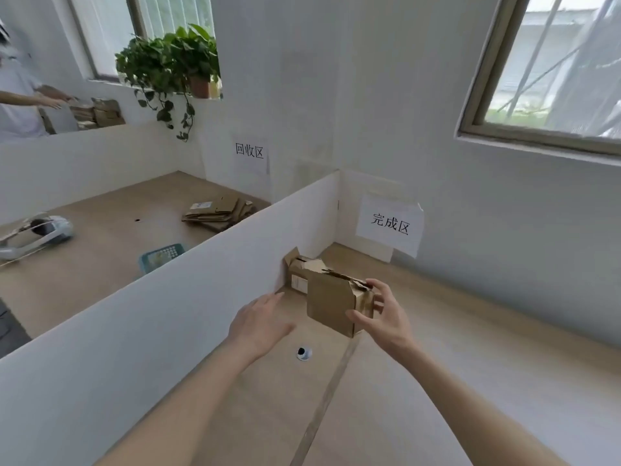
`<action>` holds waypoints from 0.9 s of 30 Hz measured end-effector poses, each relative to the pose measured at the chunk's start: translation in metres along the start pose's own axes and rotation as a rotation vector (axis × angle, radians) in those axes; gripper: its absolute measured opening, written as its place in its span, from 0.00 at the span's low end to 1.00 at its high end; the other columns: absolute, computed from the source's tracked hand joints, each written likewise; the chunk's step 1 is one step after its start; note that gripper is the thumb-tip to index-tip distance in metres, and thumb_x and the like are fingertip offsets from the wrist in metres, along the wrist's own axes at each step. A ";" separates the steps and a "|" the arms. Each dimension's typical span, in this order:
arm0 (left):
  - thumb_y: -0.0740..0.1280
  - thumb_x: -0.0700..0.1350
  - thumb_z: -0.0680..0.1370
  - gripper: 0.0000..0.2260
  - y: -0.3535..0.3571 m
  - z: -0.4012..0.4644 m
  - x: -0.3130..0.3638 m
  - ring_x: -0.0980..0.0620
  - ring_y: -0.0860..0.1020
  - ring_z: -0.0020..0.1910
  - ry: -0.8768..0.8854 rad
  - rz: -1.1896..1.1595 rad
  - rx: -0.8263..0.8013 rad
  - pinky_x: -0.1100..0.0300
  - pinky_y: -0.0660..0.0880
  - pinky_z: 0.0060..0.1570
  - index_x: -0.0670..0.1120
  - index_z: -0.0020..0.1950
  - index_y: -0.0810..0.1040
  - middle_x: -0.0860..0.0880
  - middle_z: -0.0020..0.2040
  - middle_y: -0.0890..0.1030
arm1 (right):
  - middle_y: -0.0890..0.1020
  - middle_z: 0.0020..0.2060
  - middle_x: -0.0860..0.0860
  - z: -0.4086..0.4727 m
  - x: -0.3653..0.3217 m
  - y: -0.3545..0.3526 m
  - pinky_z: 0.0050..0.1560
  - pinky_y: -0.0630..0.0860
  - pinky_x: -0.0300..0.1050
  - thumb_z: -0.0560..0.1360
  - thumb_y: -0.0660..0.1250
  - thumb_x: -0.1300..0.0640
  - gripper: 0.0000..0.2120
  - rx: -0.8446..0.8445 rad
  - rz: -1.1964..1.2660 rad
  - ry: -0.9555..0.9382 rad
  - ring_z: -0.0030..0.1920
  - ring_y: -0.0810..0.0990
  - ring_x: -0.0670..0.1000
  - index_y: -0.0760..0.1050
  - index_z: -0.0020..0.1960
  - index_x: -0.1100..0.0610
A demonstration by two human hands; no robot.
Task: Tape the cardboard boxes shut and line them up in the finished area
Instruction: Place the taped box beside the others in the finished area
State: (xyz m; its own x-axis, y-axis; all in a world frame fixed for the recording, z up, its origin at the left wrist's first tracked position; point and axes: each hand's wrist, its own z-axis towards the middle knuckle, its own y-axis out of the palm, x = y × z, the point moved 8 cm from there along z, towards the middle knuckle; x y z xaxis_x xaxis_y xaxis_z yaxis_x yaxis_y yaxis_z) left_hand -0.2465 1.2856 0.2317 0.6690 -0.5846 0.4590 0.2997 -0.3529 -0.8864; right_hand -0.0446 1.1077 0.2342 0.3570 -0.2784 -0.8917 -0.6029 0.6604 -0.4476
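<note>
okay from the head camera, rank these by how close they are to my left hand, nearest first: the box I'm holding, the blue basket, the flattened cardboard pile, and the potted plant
From the left hand:
1. Held box, just to its right, gripped by the right hand.
2. Blue basket, beyond the white divider, to the left.
3. Flattened cardboard pile, farther back on that side.
4. Potted plant, on the windowsill.

A single wide-angle view from the person's head looks forward and down along both forearms to the worktop [437, 331], close to the hands, with a white divider [168, 314] left and a window [554, 79] upper right.
</note>
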 end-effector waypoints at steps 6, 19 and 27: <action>0.65 0.59 0.77 0.33 0.067 0.081 -0.061 0.53 0.60 0.77 -0.020 0.003 -0.118 0.55 0.61 0.73 0.54 0.80 0.58 0.56 0.79 0.60 | 0.76 0.57 0.43 0.074 0.085 0.077 0.53 0.72 0.41 0.69 0.79 0.52 0.33 -0.065 -0.040 0.112 0.59 0.76 0.48 0.66 0.66 0.39; 0.64 0.63 0.78 0.34 0.159 0.211 -0.150 0.52 0.59 0.77 0.004 0.062 -0.145 0.51 0.60 0.75 0.56 0.80 0.57 0.55 0.80 0.59 | 0.78 0.56 0.38 0.189 0.202 0.197 0.54 0.75 0.43 0.69 0.79 0.55 0.34 -0.123 -0.088 0.167 0.57 0.76 0.39 0.67 0.68 0.39; 0.64 0.64 0.78 0.34 0.179 0.257 -0.161 0.52 0.59 0.77 0.031 0.042 -0.114 0.52 0.59 0.75 0.57 0.80 0.56 0.55 0.80 0.58 | 0.74 0.62 0.42 0.237 0.223 0.223 0.48 0.72 0.36 0.72 0.77 0.61 0.36 -0.171 -0.174 0.141 0.56 0.72 0.43 0.62 0.71 0.42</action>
State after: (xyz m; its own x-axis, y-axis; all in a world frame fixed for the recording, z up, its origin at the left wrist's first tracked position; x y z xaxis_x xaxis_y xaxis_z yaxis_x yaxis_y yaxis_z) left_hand -0.1259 1.5040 -0.0164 0.6574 -0.6226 0.4244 0.1914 -0.4069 -0.8932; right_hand 0.0694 1.3583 -0.0488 0.3701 -0.4799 -0.7954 -0.6568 0.4703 -0.5894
